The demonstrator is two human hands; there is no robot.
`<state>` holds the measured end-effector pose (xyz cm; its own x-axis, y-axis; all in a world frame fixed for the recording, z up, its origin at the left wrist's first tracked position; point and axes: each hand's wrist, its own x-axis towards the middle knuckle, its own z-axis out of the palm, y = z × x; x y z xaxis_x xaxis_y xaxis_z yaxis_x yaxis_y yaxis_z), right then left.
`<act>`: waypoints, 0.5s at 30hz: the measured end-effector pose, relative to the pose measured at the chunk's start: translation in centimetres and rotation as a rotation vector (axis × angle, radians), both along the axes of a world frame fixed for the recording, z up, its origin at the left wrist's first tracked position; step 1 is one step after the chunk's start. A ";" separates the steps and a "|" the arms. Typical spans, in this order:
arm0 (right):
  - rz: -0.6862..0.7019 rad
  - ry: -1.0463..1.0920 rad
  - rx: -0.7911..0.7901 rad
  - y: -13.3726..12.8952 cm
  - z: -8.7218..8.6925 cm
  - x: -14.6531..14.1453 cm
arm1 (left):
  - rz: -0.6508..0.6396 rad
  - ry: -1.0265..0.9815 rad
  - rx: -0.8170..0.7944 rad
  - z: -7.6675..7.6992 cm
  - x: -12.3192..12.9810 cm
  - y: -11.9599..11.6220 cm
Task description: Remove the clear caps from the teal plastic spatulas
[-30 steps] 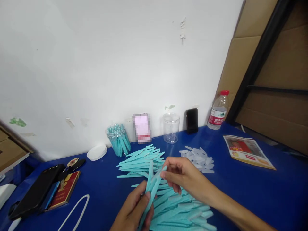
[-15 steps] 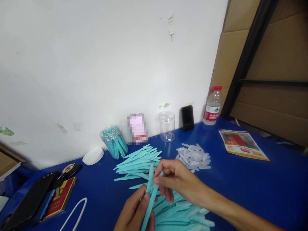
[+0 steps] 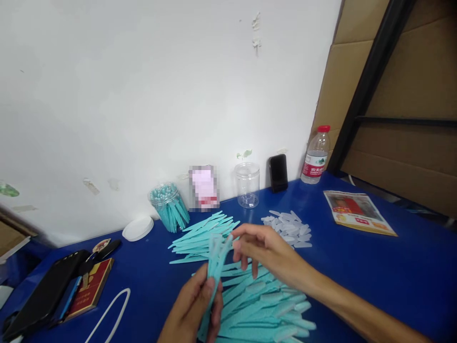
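Note:
My left hand (image 3: pixel 194 302) is closed around a few flat, tapered teal sticks (image 3: pixel 216 252), held upright in a slightly fanned bunch. At the top of this bunch, the thumb and forefinger of my right hand (image 3: pixel 259 245) pinch the tip of one teal stick, and its other fingers hang loosely curled. Below both hands spreads a large heap of teal sticks (image 3: pixel 260 309), some with whitish, translucent ends. Just behind lies a second pile of teal sticks (image 3: pixel 200 238). Small translucent white pieces (image 3: pixel 291 228) are heaped beyond my right wrist.
Along the wall stand a clear jar (image 3: pixel 169 209) full of teal sticks, a clear jar (image 3: pixel 248 186) without contents, a black phone-like device (image 3: pixel 278 172) and a water bottle (image 3: pixel 316 157). A white lid (image 3: pixel 138 228), black case (image 3: pixel 50 295), white cable (image 3: pixel 116 314) and leaflet (image 3: pixel 360 212) lie around.
My left hand has shifted slightly down and left, its sticks now gathered more closely together. My right hand has risen slightly to the top of the bunch, uncovering more of the near heap.

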<state>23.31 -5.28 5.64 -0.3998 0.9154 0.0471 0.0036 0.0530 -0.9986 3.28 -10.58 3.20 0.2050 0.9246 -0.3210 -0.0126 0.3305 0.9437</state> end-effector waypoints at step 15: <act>0.064 -1.070 0.493 0.5 -1.2 1.2 | 0.192 -0.097 0.040 0.9 -1.5 2.3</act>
